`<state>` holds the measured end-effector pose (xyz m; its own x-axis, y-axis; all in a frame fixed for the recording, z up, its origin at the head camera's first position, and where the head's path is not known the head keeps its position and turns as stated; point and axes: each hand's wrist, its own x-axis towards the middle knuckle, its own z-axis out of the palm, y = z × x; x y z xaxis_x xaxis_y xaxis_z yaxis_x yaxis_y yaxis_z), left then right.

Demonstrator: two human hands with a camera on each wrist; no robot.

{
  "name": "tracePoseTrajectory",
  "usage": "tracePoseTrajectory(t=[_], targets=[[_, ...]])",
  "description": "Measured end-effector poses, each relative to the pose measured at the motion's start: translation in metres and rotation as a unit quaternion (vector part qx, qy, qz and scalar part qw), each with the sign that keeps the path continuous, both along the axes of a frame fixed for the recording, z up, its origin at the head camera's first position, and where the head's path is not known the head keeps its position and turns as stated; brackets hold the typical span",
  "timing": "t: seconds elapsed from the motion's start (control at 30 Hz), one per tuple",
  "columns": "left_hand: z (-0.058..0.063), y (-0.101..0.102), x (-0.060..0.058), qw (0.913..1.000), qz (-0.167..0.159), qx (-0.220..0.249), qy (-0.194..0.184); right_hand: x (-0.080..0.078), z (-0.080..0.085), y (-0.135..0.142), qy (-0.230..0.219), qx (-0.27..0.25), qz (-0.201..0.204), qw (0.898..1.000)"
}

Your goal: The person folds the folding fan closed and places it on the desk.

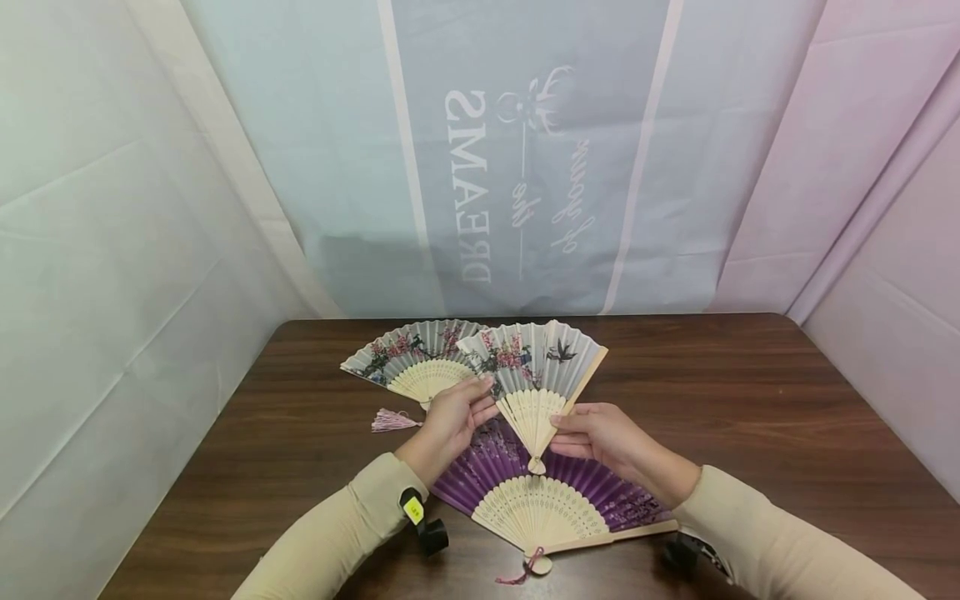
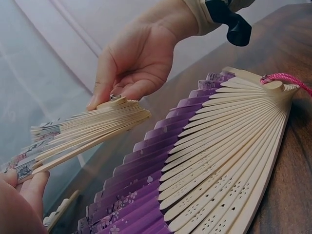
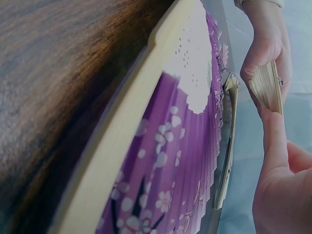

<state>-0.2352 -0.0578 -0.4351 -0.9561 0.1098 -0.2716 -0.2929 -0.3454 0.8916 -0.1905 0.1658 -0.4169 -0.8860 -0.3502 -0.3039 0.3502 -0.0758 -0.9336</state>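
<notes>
Both hands hold a partly spread folding fan [image 1: 528,412] above the table, its pale ribs converging at the bottom and its whitish-grey leaf printed with pink blossoms and a dark bird. The left hand [image 1: 455,417] grips its left edge, with fingertips at the leaf in the left wrist view. On the other side the right hand [image 1: 600,433] pinches the right outer rib, thumb on the front. Beneath the held fan lies a wide-spread purple folding fan [image 1: 540,508] with white blossoms, pierced ribs and a pink cord [image 1: 517,577]. The held fan covers part of its upper edge.
Another spread grey floral fan [image 1: 420,362] lies behind the left hand, partly overlapped by the held one. Its pink tassel [image 1: 395,421] rests on the dark wooden table [image 1: 750,408]. A printed cloth [image 1: 525,167] hangs behind the table, and pale cloth walls stand on both sides.
</notes>
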Motion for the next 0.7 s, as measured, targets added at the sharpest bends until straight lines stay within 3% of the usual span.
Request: tracePoseTrajectory(t=[0.7], targets=[[0.0015,0.0004,-0.0012,0.9995,0.005,-0.029,-0.009,0.0004,-0.0025,-0.0044,0.006,0.013,0.013,1.0]])
